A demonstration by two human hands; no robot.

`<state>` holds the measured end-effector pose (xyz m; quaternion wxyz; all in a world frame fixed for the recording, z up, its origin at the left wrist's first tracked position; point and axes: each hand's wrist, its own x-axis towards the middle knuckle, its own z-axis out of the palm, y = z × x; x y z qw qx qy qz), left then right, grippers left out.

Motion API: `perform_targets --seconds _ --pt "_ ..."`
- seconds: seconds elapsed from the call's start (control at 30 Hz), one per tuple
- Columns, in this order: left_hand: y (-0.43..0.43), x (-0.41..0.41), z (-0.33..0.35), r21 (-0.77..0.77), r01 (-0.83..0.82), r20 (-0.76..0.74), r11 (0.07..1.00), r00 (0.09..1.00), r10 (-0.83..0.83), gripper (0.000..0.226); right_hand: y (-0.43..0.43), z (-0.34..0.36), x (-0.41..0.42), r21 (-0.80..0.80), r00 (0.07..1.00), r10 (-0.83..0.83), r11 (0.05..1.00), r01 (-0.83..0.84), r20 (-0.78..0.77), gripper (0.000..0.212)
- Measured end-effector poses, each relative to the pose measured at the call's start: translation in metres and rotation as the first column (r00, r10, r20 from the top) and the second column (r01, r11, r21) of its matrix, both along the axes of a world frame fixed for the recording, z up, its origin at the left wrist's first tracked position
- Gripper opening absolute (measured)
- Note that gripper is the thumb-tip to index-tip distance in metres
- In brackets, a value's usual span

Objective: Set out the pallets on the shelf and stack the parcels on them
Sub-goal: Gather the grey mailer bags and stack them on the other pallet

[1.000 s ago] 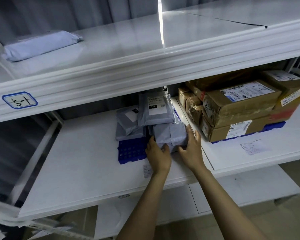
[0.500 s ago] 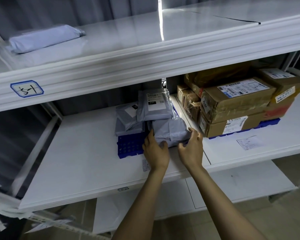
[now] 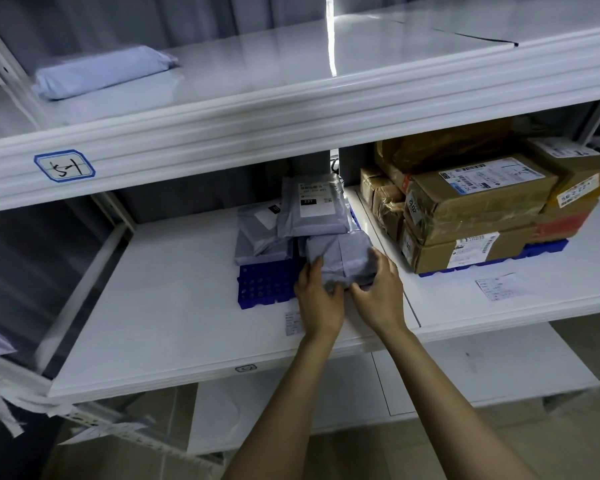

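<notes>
Head view: a white rack holds a middle shelf [image 3: 174, 306] carrying two blue pallets. The left pallet [image 3: 264, 285] bears grey mailer parcels, among them a labelled parcel [image 3: 314, 211] at the rear. The front grey parcel [image 3: 340, 261] lies on this pallet's near right part. The left hand [image 3: 317, 299] grips its near left edge, fingers curled. The right hand [image 3: 381, 296] grips its right side, fingers spread over the wrap. The right pallet [image 3: 548, 249] bears stacked cardboard boxes [image 3: 471, 199]. One grey parcel [image 3: 101, 76] lies on the upper shelf.

White shelf [image 3: 174, 289] carries left pallet [image 3: 264, 286], right pallet [image 3: 548, 249] and a paper slip [image 3: 497, 286]
</notes>
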<state>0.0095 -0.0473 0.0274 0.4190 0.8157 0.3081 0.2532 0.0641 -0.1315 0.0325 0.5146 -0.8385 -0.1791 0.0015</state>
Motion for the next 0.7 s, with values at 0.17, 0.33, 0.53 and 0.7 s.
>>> perform_targets --seconds 0.17,0.33,0.53,0.7 --pt "-0.010 -0.004 0.001 0.078 -0.030 -0.036 0.996 0.999 0.033 0.061 -0.009 0.004 -0.002 0.011 0.999 -0.025 1.000 0.024 0.024 0.073" --pt "-0.014 -0.010 0.007 0.118 -0.038 -0.034 0.992 0.999 0.042 0.060 -0.018 0.006 -0.006 0.026 0.999 -0.035 0.999 0.034 0.024 0.070" --pt "-0.011 -0.031 0.027 0.195 -0.023 0.028 0.981 0.999 0.018 0.055 -0.027 0.016 -0.023 0.129 0.984 -0.122 0.986 0.105 0.131 0.051" --pt "-0.005 -0.055 0.075 0.290 0.004 0.171 0.957 0.984 -0.056 0.041 -0.028 0.065 -0.048 0.363 0.895 -0.132 0.931 -0.035 0.425 0.029"
